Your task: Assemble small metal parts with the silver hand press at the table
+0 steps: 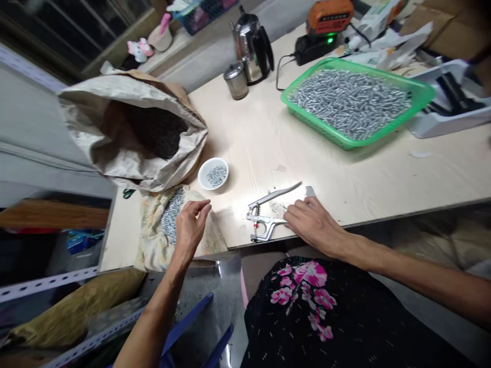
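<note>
Snap-fastener pliers [264, 221] lie along the front edge of the table, jaws to the left and upper handle raised. My right hand [311, 221] is closed around the end of their lower handle, its fingers curled. Over a cloth bag of small metal pieces [172, 217], my left hand [192, 222] has thumb and fingertips pinched together. Whatever lies between those fingertips is too small to make out. Just beyond that hand stands a small white bowl [202, 180] holding small silvery metal pieces.
A large open sack [88, 117] with dark contents stands at the left. Further back is a green basket [345, 142] heaped with metal pieces. Behind are a steel kettle [247, 43], a lidded metal canister [236, 82], an orange battery on a charger [328, 20] and a white tray [441, 125].
</note>
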The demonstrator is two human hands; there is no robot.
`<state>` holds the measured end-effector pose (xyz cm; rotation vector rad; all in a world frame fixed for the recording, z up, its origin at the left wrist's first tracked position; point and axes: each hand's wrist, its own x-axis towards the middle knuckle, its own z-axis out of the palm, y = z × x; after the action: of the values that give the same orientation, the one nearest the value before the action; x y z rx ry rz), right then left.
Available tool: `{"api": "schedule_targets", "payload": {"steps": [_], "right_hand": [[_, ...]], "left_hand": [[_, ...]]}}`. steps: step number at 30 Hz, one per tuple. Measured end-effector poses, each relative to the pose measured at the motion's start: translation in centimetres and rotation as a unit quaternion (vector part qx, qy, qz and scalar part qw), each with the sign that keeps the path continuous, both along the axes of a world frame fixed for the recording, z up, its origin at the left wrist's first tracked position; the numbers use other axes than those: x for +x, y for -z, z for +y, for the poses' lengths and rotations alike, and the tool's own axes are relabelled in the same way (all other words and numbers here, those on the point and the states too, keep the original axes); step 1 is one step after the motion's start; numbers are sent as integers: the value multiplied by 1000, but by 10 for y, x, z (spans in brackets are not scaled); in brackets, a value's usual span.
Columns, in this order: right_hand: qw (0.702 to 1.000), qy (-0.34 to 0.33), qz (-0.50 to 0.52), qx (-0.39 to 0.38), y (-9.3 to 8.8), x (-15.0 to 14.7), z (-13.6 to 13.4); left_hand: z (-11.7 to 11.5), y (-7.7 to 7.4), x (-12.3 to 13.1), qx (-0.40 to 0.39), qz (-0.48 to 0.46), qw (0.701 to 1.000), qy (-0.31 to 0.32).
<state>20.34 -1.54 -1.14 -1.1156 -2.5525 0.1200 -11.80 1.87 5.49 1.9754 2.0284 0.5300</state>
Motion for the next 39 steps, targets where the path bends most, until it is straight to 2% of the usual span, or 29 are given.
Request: {"api": "schedule_targets", "payload": {"steps": [4, 7, 13, 21, 25, 28, 30, 33, 36, 39], "right_hand": [[998, 18, 32, 50, -3, 4, 7], [995, 46, 66, 65, -2, 10, 14], [992, 76, 91, 46, 10, 26, 20], [994, 72, 75, 41, 23, 30, 23], [994, 78, 48, 59, 25, 27, 26], [994, 85, 32, 63, 22, 28, 28], [993, 89, 22, 68, 20, 28, 29], [993, 81, 12, 81, 18, 26, 31], [994, 71, 8, 83, 18, 23, 33], [994, 70, 4, 85, 20, 22, 33]], "left_hand": [[-12, 3, -50, 30, 100, 990, -97], [-21, 14, -75, 2, 156, 981, -112], [-31, 29, -90, -67, 276, 957, -65], [-15, 27, -97, -122, 392, 910, 54], [-4, 26, -112, -121, 372, 915, 96], [2, 23, -118, -90, 316, 940, 93], [4, 18, -106, -55, 247, 965, 63], [0, 12, -59, -33, 110, 993, 32], [-9, 16, 4, -31, 30, 992, 120], [-13, 32, 45, -6, 65, 974, 218]]}}
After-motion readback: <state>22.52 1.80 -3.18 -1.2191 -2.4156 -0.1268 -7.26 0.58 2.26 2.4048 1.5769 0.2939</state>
